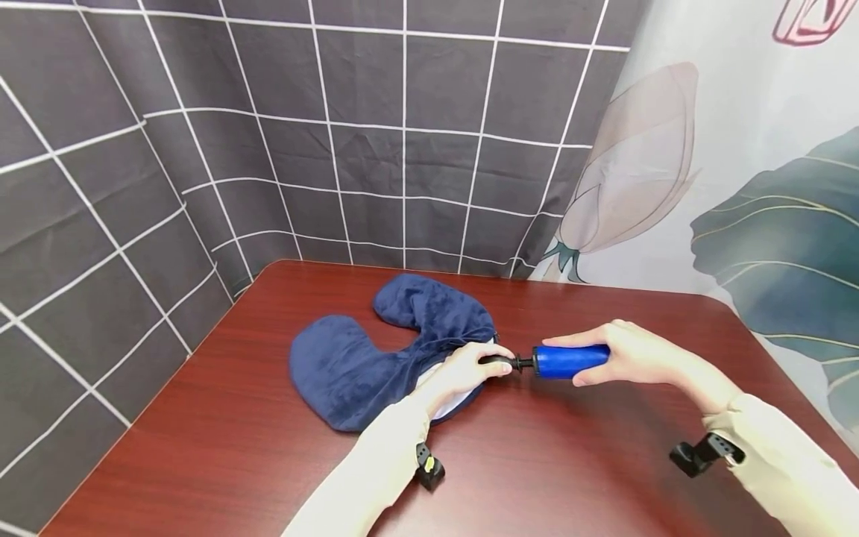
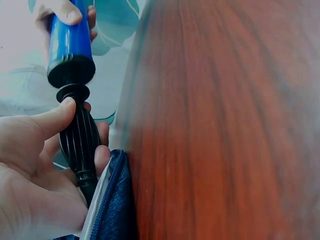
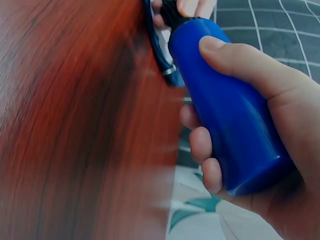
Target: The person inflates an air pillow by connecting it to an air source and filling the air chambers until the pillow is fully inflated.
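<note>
A hand air pump spans both hands. Its blue barrel [image 3: 225, 100] lies in my right hand [image 1: 634, 354], fingers and thumb wrapped round it. Its black ribbed end [image 2: 80, 135] is gripped by my left hand [image 1: 463, 367], the thumb near the black collar. In the head view a short black rod shows between barrel and collar. Under and beside the left hand a navy plush U-shaped neck pillow [image 1: 349, 365] lies on the table. Its zipped edge [image 2: 107, 195] is parted near that hand, with white material showing inside. The tip of the black end is hidden by the left hand and pillow.
The reddish-brown wooden table [image 1: 221, 432] spreads under the arms. A dark grey cloth [image 1: 362, 156] with white grid lines hangs behind and to the left. At the right hangs a pale curtain [image 1: 725, 246] with flower and leaf prints. Black cameras are strapped at both wrists.
</note>
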